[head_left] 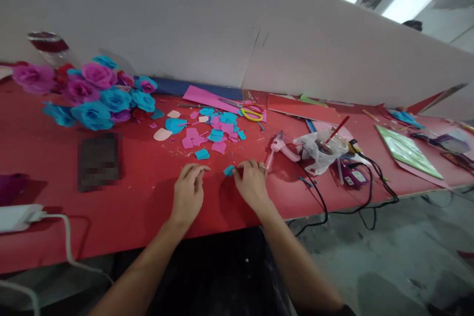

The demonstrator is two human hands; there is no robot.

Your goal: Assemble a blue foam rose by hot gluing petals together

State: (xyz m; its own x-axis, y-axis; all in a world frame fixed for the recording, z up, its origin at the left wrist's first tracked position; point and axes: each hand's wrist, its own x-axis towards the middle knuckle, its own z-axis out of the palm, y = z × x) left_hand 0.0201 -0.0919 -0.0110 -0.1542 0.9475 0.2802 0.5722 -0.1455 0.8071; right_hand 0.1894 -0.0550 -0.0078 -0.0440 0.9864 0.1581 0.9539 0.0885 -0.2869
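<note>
Cutout of blue paper [228, 171]: one small piece, low over or upon the red table [144, 217], in the gap between the two hands. Nearer hand: the right. Long axis: short and hard to read at this size; the piece appears slightly tilted, its right end meeting the right fingertips, its left end free and facing the left hand.

Right hand [253, 182]: palm down, one ring; thumb and forefinger brought together, pinching the cutout by its edge, remaining fingers bent above. Cutout lies just beside it, on its left.

Left hand [188, 192]: thumb and fingers drawn close together, tips pointing right, toward the cutout and apart from it. Whether anything thin is held there cannot be told. Cutout lies to its right.

Surrounding items: second blue paper piece [202, 154], loose, just beyond the left fingertips; heap of blue and pink paper pieces [216, 135], farther out from both hands; pink glue gun [279, 145], beyond and right of the right hand, near it; scissors [241, 106], past the heap; bunch of paper roses [92, 114], far left.
</note>
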